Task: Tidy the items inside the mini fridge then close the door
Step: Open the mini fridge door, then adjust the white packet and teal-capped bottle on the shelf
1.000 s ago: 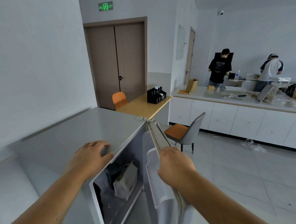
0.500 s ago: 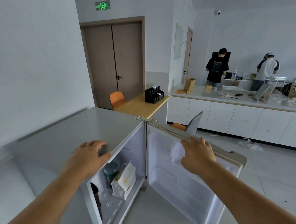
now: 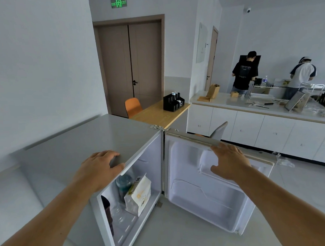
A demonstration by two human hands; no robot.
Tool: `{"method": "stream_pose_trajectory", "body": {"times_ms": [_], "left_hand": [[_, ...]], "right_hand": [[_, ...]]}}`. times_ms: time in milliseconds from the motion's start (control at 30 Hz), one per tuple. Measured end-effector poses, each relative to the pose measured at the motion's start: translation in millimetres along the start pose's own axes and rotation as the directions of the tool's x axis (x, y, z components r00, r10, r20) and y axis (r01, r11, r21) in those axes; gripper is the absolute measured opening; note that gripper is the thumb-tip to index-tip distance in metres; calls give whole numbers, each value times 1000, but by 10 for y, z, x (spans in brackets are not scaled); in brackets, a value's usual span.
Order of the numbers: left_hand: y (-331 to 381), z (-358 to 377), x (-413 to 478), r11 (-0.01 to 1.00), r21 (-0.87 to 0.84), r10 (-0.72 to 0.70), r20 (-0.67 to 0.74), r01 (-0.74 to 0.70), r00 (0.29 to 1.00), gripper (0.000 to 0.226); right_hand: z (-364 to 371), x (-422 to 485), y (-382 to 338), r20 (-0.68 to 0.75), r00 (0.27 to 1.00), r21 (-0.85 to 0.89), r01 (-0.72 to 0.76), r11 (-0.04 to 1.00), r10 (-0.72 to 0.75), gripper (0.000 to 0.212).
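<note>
The grey mini fridge [image 3: 80,142] stands in front of me with its door [image 3: 208,195] swung wide to the right. My left hand [image 3: 100,169] lies flat on the fridge's top front edge. On the door's upper edge rests my right hand [image 3: 229,160], fingers over the rim. Inside stand a white and yellow paper bag [image 3: 138,196], a teal bottle [image 3: 123,186] behind it and a dark container [image 3: 107,210] at the left wall. A clear item [image 3: 119,215] lies on the fridge floor. The door's shelves hold nothing.
A wooden table [image 3: 157,113] with a black organiser [image 3: 173,102] and an orange chair [image 3: 132,106] stands behind the fridge. A grey chair [image 3: 218,132] is just beyond the door. Two people work at a white counter [image 3: 261,117] to the right. Floor lies below the door.
The door has swung from nearly edge-on to fully open on the right, with my right hand riding its top edge. My left hand stayed on the fridge top.
</note>
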State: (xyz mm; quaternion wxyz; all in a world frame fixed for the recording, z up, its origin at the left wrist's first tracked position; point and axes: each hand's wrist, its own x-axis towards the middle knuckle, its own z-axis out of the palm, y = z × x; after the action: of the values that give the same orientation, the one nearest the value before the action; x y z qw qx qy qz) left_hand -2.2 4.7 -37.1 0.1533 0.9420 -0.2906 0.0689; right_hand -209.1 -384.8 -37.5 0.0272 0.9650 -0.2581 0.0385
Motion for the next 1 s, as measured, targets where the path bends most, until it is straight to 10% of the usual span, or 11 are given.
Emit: {"method": "stream_pose_trajectory", "body": {"times_ms": [367,567,1000], "left_hand": [[882,305,-515,984,2,175,-131,-176,976,45],[1152,849,-864,995,-102,-8,-67,1,998,51],[620,2335,-555,772,-441,-471,85,457,878,66]], "right_hand": [[136,-325,-500,-157,936,245,345,906,-314,68],[531,-506,-917,-153,866,303,499,812,-476,73],[1709,114,-1871,40,913,533,323,782,-405,63]]}}
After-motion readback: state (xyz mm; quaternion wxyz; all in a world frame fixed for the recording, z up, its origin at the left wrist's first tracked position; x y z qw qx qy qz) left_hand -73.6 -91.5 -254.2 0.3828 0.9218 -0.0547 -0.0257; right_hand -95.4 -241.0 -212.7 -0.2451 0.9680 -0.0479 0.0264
